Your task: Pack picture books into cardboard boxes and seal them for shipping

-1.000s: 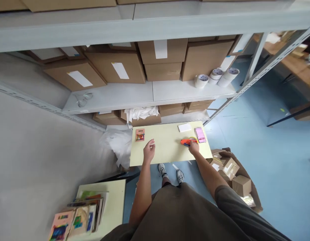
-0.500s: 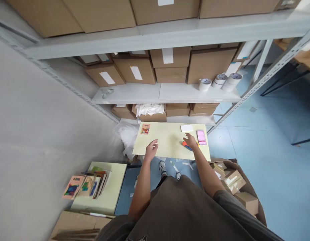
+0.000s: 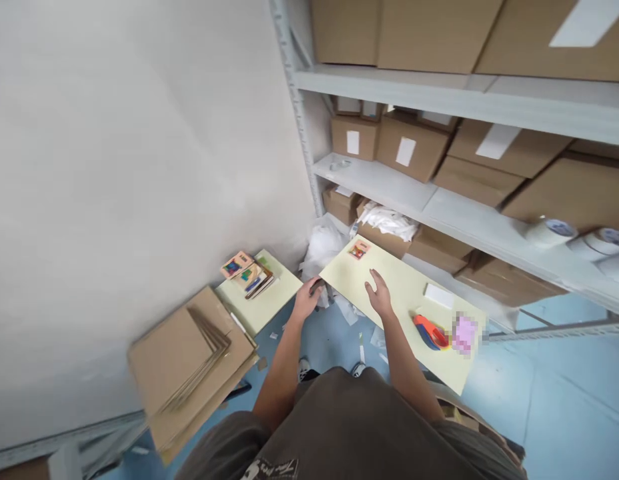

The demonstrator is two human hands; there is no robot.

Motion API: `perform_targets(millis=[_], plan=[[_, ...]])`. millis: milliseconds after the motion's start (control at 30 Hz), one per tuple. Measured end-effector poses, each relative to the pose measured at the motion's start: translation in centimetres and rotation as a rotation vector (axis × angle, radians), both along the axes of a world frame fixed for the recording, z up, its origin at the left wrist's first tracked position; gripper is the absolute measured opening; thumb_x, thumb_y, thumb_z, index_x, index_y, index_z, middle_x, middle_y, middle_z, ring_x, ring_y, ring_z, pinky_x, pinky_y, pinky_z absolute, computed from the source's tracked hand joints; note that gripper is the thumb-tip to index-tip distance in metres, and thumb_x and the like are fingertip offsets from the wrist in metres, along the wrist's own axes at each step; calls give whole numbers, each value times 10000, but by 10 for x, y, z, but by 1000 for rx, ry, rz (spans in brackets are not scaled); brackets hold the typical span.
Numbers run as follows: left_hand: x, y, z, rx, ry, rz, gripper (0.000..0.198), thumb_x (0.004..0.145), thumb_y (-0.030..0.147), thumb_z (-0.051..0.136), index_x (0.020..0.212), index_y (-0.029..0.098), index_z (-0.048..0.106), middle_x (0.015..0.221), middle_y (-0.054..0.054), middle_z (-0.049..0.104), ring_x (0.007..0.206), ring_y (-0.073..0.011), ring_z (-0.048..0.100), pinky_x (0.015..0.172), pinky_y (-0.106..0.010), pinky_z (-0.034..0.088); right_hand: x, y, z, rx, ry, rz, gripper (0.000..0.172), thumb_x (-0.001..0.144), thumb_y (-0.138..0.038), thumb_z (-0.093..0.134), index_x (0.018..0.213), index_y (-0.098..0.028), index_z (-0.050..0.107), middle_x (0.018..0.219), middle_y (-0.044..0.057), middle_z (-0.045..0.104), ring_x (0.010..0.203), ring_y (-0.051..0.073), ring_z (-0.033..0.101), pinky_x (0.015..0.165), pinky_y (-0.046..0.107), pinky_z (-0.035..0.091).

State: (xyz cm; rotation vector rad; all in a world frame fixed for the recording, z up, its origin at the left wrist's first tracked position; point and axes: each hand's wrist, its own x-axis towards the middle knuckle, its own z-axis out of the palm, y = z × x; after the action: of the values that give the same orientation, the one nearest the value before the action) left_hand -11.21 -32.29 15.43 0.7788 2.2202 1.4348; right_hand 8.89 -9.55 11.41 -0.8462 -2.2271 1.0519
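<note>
My left hand (image 3: 305, 300) hovers by the left end of the pale yellow table (image 3: 399, 300), its fingers loosely curved and apart. A dark patch shows at its fingertips; I cannot make out what it is. Over the table's front part my right hand (image 3: 379, 297) is open, thumb and fingers spread, with nothing in it. A small picture booklet (image 3: 359, 250) lies at the table's far left corner. To the right are a white flat block (image 3: 438, 295), an orange and blue handheld tool (image 3: 432, 332) and a pink pixelated item (image 3: 464, 333).
Left of me, a smaller table (image 3: 284, 293) bears a pile of books (image 3: 252, 275). Flattened cardboard (image 3: 174, 347) is stacked nearer. Shelves (image 3: 369, 180) with cartons (image 3: 412, 150) and tape rolls (image 3: 552, 232) stand behind the table. Paper scraps litter the blue floor (image 3: 334, 340).
My view has swung left, bringing the book pile and cardboard closer to the middle. My right hand has left the orange and blue tool; my left hand has moved to the table's left end.
</note>
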Motion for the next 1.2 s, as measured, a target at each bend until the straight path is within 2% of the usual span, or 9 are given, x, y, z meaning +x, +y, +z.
perform_targets(millis=[133,300,400,467,633,833,1033,1100,1200], plan=[[-24,-58,1,28,-47,125,414,948,336,712,1356,266,731,1449,-97,697,1365,-283,638,1113,-460,566,-49,-40,10,66,-18,126,594,1050,-438,465,1591,-204,531,1607,143,567,1523,287,486,1277,530,386],[-58,-128,-7,53,-62,123,459,957,358,699,1402,243,702,1492,-128,666,1377,-292,626,1091,-475,573,-111,-97,18,113,-41,186,603,1045,-423,462,1588,-171,534,1626,156,541,1534,288,472,1296,513,364],[-78,-155,-13,77,-85,93,468,958,374,704,1404,232,700,1526,-150,636,1404,-303,607,1110,-488,558,-134,-124,19,125,-61,177,614,1040,-429,472,1586,-156,534,1636,167,526,1536,295,470,1298,516,361],[-88,-161,-16,84,-93,72,468,959,378,705,1403,230,700,1535,-153,627,1420,-306,593,1123,-495,548,-141,-134,19,133,-81,168,616,1039,-431,481,1589,-160,532,1645,163,516,1540,291,466,1299,508,361],[-104,-140,-17,70,-97,32,461,962,360,694,1409,249,694,1537,-129,628,1423,-305,589,1114,-491,554,-144,-131,18,125,-137,139,601,1037,-414,501,1594,-190,535,1654,143,509,1551,278,455,1296,496,369],[-97,-90,-22,66,-99,122,482,963,349,695,1434,250,670,1567,-139,587,1388,-303,607,1074,-449,574,-144,-89,9,93,-182,199,595,1020,-391,537,1585,-206,554,1656,130,510,1553,277,454,1301,489,362],[-84,-69,-44,29,-120,205,525,960,379,685,1466,248,639,1575,-147,570,1318,-298,637,982,-426,613,-156,-45,-7,63,-196,283,593,1022,-375,533,1594,-221,544,1640,110,533,1558,274,442,1316,490,335],[-91,-66,-52,7,-134,214,526,963,395,682,1464,240,639,1574,-156,569,1304,-303,644,965,-430,619,-170,-35,-15,52,-219,291,592,1031,-382,522,1600,-221,536,1645,111,526,1559,275,440,1315,489,336],[-117,-56,-71,-13,-159,235,525,979,413,671,1473,243,627,1577,-162,566,1306,-306,648,990,-444,608,-201,-21,-29,33,-246,290,594,1034,-387,516,1604,-223,529,1642,108,528,1559,277,440,1313,495,340]])
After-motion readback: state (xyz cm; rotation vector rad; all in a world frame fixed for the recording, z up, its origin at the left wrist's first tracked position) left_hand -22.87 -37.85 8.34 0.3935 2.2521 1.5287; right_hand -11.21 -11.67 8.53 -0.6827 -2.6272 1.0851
